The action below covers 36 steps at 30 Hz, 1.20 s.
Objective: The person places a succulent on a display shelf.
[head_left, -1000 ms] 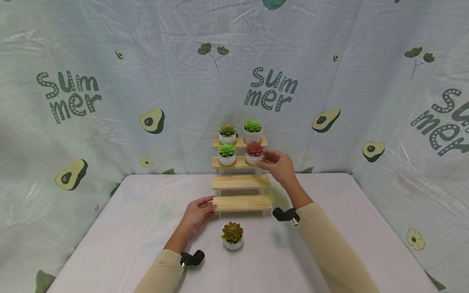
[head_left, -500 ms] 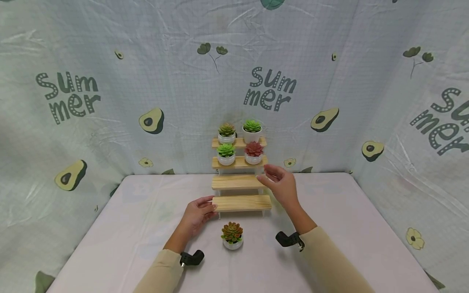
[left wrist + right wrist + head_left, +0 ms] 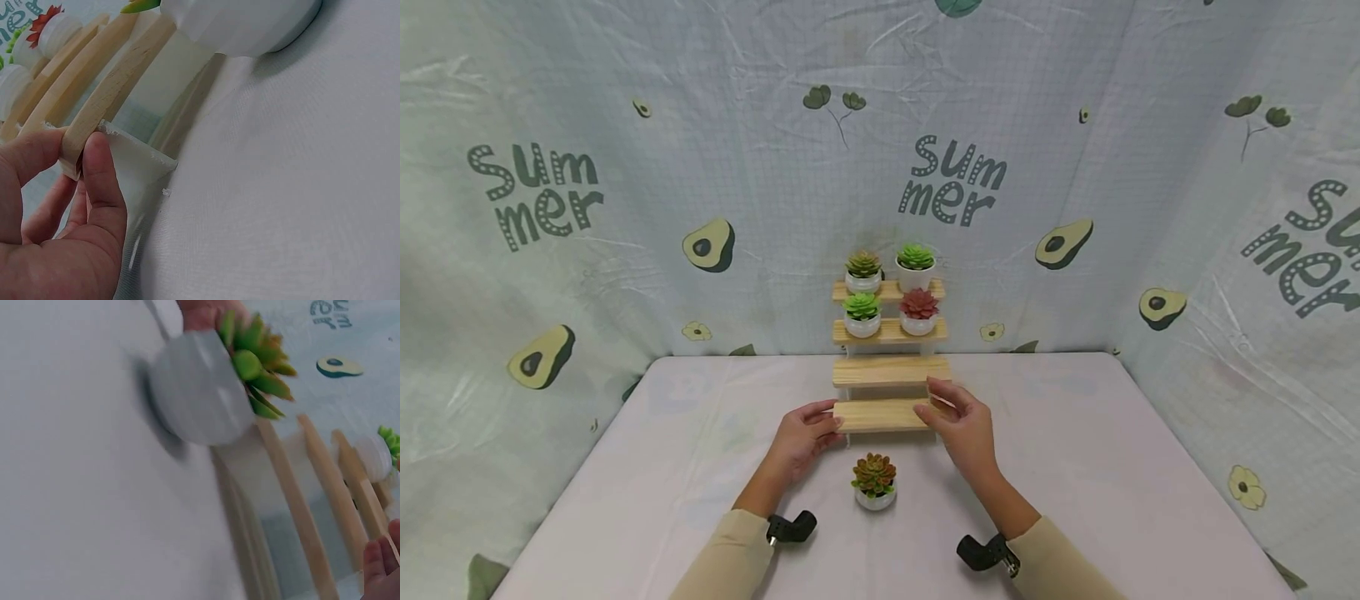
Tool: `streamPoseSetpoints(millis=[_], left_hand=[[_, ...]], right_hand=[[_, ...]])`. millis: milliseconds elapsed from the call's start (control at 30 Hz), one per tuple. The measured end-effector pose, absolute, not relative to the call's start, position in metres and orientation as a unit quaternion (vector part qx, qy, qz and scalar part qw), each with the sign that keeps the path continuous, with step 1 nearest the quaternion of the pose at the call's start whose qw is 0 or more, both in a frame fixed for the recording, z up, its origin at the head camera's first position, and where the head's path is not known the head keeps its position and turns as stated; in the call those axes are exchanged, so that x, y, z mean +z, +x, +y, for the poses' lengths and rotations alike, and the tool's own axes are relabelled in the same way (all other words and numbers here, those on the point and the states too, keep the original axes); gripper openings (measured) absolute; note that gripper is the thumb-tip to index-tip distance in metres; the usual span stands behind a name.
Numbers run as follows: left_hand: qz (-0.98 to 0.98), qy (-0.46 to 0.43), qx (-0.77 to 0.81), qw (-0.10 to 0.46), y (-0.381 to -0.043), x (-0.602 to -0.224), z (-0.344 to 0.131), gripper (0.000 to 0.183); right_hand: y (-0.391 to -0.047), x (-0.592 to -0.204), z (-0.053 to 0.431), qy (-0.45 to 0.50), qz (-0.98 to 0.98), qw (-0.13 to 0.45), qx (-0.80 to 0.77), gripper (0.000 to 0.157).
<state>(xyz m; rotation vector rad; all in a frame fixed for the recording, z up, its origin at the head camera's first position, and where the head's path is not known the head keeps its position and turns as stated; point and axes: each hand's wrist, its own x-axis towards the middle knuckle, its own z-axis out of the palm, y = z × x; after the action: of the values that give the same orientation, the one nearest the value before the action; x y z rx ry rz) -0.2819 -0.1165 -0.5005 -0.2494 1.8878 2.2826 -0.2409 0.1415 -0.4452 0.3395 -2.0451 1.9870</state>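
Note:
A stepped wooden plant stand (image 3: 880,417) holds pairs of potted artificial succulents on its upper two steps. My left hand (image 3: 802,440) pinches the left end of the lowest step; in the left wrist view its thumb and finger clasp that board (image 3: 122,75). Over the right part of the lower steps hovers my right hand (image 3: 966,425), fingers loosely curved and holding nothing. An orange-green succulent (image 3: 874,479) in a white pot stands on the table in front of the stand. That white pot (image 3: 200,390) appears large in the right wrist view.
On the second step sit a red succulent (image 3: 918,307) and a bright green succulent (image 3: 861,308). Behind them on the top step are a green succulent (image 3: 915,258) and a brownish one (image 3: 863,267). A printed cloth backdrop (image 3: 760,167) rises close behind the stand.
My right hand has let go of the red succulent's pot on the second step and come down toward the lowest step. My left hand keeps its hold.

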Motion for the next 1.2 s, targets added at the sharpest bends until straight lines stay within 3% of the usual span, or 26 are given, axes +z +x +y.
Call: streamPoseSetpoints(millis=[300,633,900,1200], left_hand=[[0.634,-0.082,0.764,0.083,-0.283,-0.5,-0.116,0.044],[0.638,-0.081,0.762,0.082,-0.28,-0.499,-0.116,0.044],[0.639,-0.084,0.76,0.081,-0.28,-0.499,-0.117,0.043],[0.63,-0.071,0.77,0.075,-0.28,-0.502,-0.117,0.043]], right_hand=[[-0.211,-0.468,0.131,0.166,-0.71,0.111,0.675,0.05],[-0.193,-0.473,0.124,0.153,-0.69,0.01,0.707,0.054],[-0.196,-0.501,0.12,0.132,-0.697,-0.055,0.702,0.064],[-0.194,-0.505,0.116,0.165,-0.695,-0.104,0.692,0.077]])
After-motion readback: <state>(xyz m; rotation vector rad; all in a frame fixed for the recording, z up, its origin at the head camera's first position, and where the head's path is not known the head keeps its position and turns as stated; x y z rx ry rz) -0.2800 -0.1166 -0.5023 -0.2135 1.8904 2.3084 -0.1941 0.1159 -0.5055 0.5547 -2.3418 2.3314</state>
